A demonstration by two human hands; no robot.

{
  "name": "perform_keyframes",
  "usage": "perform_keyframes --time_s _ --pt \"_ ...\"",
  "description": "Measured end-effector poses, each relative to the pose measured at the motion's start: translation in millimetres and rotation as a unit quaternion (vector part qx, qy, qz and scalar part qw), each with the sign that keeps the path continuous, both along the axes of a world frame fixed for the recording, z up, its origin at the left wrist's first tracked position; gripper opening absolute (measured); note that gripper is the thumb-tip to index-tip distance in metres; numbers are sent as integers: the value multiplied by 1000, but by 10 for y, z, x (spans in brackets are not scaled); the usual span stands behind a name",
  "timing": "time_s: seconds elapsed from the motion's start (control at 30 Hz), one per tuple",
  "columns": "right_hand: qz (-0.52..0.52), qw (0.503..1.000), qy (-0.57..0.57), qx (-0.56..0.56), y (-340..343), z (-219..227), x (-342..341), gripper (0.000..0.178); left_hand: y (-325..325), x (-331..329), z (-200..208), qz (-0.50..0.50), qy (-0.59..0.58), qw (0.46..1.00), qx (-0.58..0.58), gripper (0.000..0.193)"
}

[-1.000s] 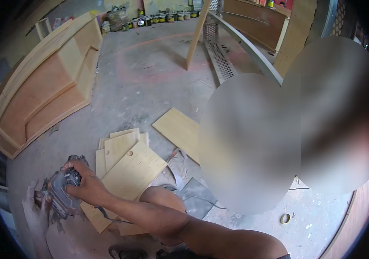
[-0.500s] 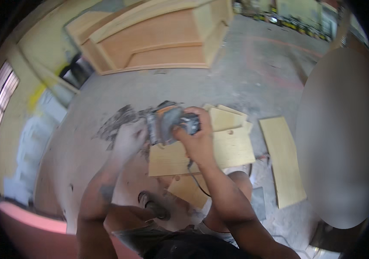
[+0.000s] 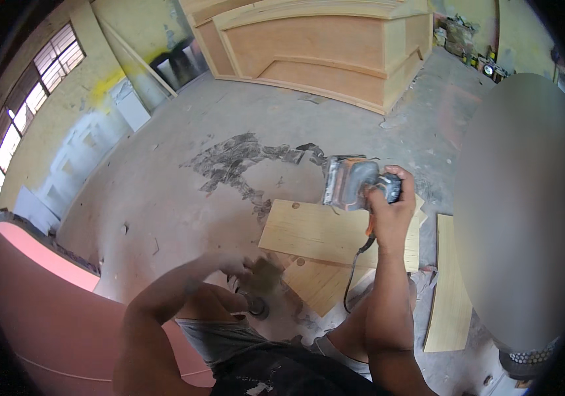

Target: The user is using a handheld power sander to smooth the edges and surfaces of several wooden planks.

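My right hand (image 3: 394,208) grips an electric sander (image 3: 355,183) by its rounded body. It is tilted on its side just above the far edge of a pale wooden board (image 3: 348,228), its flat base turned to the left. From the sander a dark cord (image 3: 350,284) drops toward my legs. My left hand (image 3: 236,265), near my left knee, is closed on a brownish sheet (image 3: 264,276) that looks like sandpaper, blurred by motion. Partly under the first board, nearer to me, lies a second wooden board (image 3: 325,284).
Another long board (image 3: 451,297) lies on the floor at right, beside a large blurred grey oval shape (image 3: 523,211). Dark dust smears (image 3: 229,158) mark the floor ahead. A large wooden cabinet (image 3: 315,49) stands at the back. A pink curved panel (image 3: 51,254) is at left.
My left hand has left the sander's base and moved down toward my knee, with the brownish sheet now visible in it. The sander stays in my right hand; the whole view has shifted.
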State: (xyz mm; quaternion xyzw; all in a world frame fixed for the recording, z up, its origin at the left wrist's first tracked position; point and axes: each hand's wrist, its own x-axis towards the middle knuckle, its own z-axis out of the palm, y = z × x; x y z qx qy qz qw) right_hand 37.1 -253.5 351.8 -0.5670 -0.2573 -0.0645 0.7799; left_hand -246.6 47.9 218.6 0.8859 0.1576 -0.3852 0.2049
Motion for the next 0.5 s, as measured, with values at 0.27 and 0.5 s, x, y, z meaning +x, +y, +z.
perform_keyframes --time_s 0.27,0.5 --pt "5 1000 23 13 -132 137 50 39 2272 -1234 81 523 -549 628 -177 42" --pt "-89 995 48 -2 -609 -8 283 38 -276 259 -339 161 -228 958 -73 26"
